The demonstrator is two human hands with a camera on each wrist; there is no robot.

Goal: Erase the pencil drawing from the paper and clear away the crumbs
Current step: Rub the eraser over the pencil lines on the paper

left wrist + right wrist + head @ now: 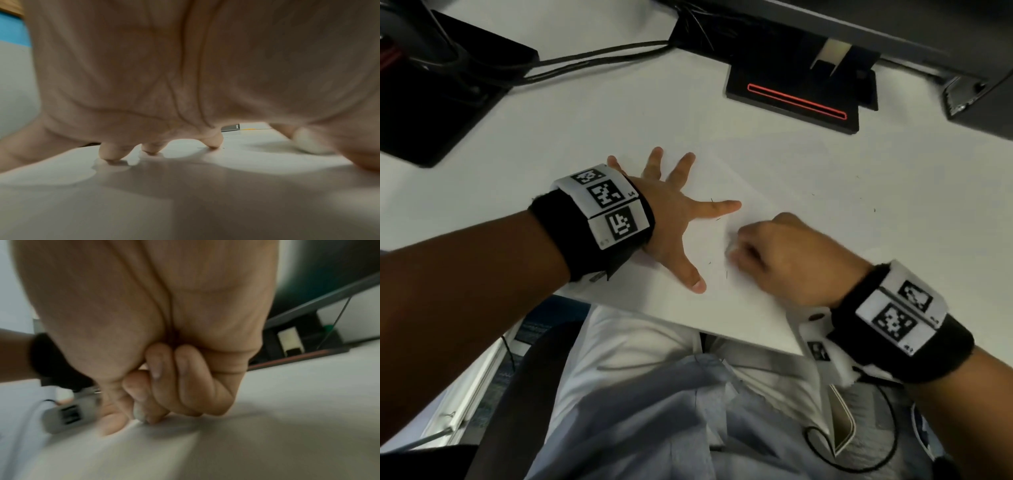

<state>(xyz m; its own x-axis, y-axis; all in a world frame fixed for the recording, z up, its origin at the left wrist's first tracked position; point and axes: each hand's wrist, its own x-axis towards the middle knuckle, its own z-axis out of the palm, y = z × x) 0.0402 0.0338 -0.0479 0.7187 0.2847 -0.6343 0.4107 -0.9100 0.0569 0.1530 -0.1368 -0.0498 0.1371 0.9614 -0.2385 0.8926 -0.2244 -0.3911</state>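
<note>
A white sheet of paper lies on the white desk, its near corner jutting past the desk's front edge. My left hand presses flat on the sheet with fingers spread; its fingertips touch the paper. Just to its right, my right hand is curled into a fist that grips a small white eraser; the eraser tip touches the paper and is blurred. Thin dark crumbs lie scattered between the hands, and more lie further right. No pencil lines are plainly visible.
A black monitor base with a red line stands at the back of the desk. At the back left are another black base and cables. A dark device sits at the far right. My lap is below the desk edge.
</note>
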